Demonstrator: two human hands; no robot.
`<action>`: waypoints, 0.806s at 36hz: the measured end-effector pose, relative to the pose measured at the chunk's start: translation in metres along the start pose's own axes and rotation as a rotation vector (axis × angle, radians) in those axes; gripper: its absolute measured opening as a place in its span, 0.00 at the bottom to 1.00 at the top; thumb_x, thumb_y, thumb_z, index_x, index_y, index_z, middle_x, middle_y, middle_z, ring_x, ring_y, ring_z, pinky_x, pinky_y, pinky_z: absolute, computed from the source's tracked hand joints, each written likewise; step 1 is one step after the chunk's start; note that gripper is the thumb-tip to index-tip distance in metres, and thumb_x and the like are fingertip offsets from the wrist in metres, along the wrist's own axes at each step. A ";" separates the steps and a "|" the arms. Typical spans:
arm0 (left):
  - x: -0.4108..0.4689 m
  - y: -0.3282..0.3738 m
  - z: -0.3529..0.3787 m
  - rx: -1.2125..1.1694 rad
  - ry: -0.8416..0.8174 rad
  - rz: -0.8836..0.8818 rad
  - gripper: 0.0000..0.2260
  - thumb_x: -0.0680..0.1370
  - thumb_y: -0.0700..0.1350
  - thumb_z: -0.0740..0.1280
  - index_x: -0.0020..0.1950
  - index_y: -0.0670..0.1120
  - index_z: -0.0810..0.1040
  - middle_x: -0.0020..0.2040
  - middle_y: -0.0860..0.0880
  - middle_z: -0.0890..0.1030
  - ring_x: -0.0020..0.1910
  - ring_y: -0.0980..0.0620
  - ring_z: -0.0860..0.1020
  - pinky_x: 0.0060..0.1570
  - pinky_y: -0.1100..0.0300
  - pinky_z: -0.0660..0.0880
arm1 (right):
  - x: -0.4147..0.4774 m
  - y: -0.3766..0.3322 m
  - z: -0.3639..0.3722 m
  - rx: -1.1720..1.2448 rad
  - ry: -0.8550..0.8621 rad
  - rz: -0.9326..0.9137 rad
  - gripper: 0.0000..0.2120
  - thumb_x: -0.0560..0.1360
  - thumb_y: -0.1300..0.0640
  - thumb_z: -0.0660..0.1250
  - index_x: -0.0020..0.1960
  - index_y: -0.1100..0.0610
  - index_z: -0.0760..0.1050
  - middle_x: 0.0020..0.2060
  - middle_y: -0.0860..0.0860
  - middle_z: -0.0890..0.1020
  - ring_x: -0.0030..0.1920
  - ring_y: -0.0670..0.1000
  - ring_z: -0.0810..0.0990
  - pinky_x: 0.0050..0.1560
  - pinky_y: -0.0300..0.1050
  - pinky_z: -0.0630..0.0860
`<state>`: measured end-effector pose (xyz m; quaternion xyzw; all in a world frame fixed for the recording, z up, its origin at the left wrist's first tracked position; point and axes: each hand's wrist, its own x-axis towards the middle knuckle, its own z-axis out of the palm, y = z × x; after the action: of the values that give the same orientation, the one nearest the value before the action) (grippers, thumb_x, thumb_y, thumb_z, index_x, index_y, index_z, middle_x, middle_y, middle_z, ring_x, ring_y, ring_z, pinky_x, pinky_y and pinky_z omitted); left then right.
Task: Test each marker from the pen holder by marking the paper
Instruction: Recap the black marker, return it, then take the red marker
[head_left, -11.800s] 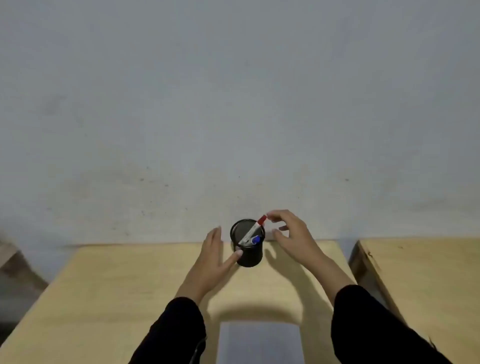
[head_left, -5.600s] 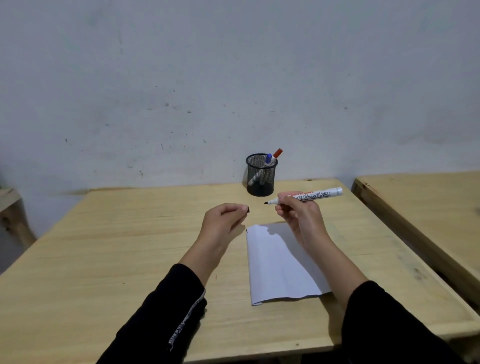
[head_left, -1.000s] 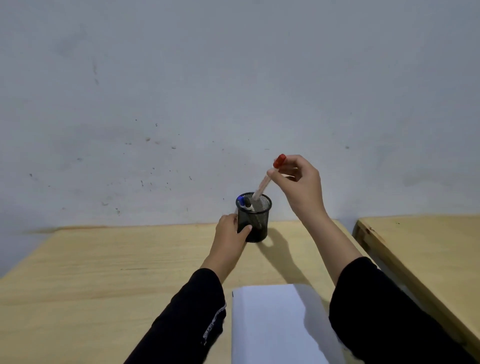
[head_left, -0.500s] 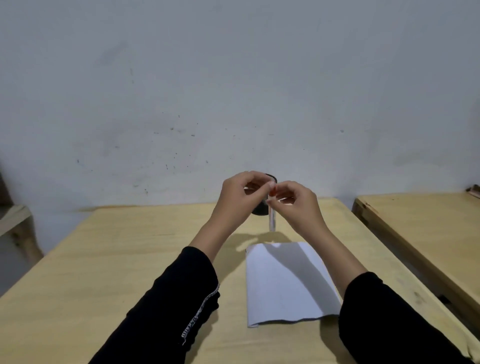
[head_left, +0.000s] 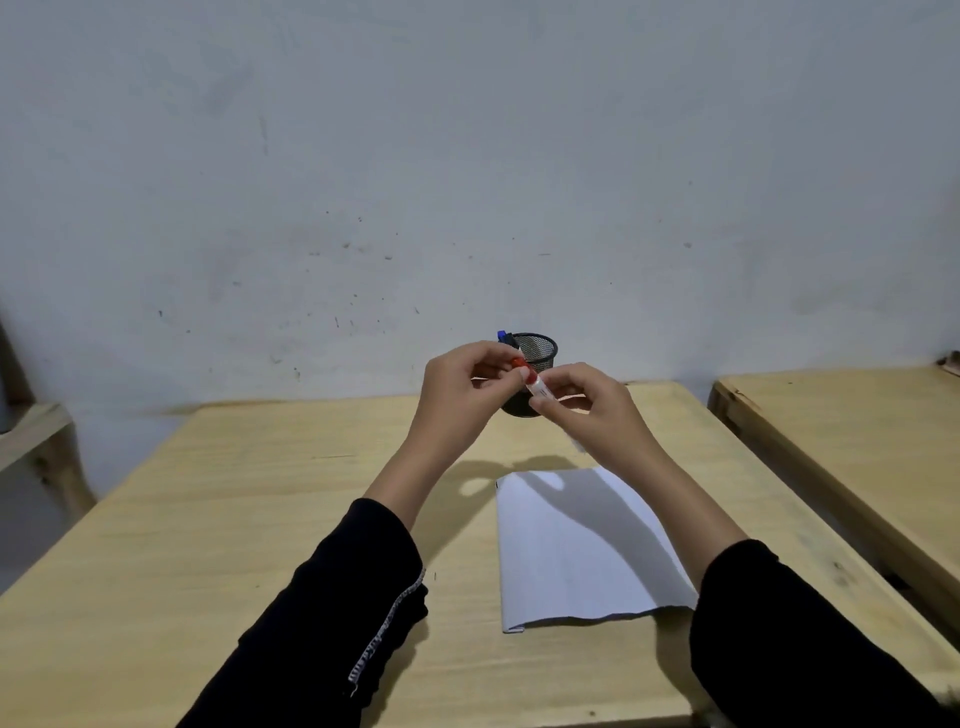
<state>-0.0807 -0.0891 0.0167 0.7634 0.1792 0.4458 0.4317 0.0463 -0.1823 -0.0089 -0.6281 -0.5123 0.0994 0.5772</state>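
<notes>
Wooden table (head_left: 260, 519), 1 paper (head_left: 576, 545), 1 pen holder (head_left: 540, 348), left hand (head_left: 457, 400) pinching red cap (head_left: 518, 364), right hand (head_left: 597, 415) gripping marker (head_left: 540, 387)

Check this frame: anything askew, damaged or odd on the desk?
Only the paper: it lies slightly skewed to the table edge, and its near edge is wavy and uneven. The pen holder stands upright. Both hands hold the red marker normally.

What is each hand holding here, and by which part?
The right hand holds the red marker by its white barrel; the left hand pinches its red cap in its fingers.
</notes>
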 end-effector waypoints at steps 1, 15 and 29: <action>0.000 0.000 -0.002 -0.038 0.039 -0.007 0.04 0.72 0.37 0.71 0.43 0.46 0.82 0.39 0.50 0.82 0.35 0.62 0.77 0.39 0.73 0.73 | 0.000 0.001 -0.003 0.001 -0.013 0.009 0.06 0.72 0.62 0.70 0.48 0.54 0.80 0.46 0.54 0.82 0.47 0.53 0.81 0.50 0.44 0.77; -0.022 -0.028 -0.009 -0.650 0.249 -0.341 0.05 0.74 0.33 0.68 0.44 0.42 0.80 0.38 0.49 0.84 0.37 0.56 0.81 0.43 0.68 0.78 | -0.005 0.003 -0.007 0.641 0.095 0.276 0.08 0.68 0.69 0.71 0.42 0.57 0.80 0.28 0.46 0.80 0.30 0.44 0.77 0.36 0.32 0.76; -0.021 -0.031 -0.010 -0.637 0.158 -0.307 0.05 0.74 0.32 0.67 0.42 0.42 0.79 0.35 0.51 0.84 0.35 0.56 0.82 0.42 0.67 0.78 | -0.009 0.005 0.025 1.180 0.319 0.415 0.05 0.73 0.68 0.65 0.42 0.59 0.75 0.33 0.50 0.77 0.29 0.42 0.76 0.31 0.29 0.74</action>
<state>-0.0968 -0.0805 -0.0174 0.5182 0.1766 0.4668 0.6945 0.0266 -0.1725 -0.0250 -0.2984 -0.1472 0.3794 0.8633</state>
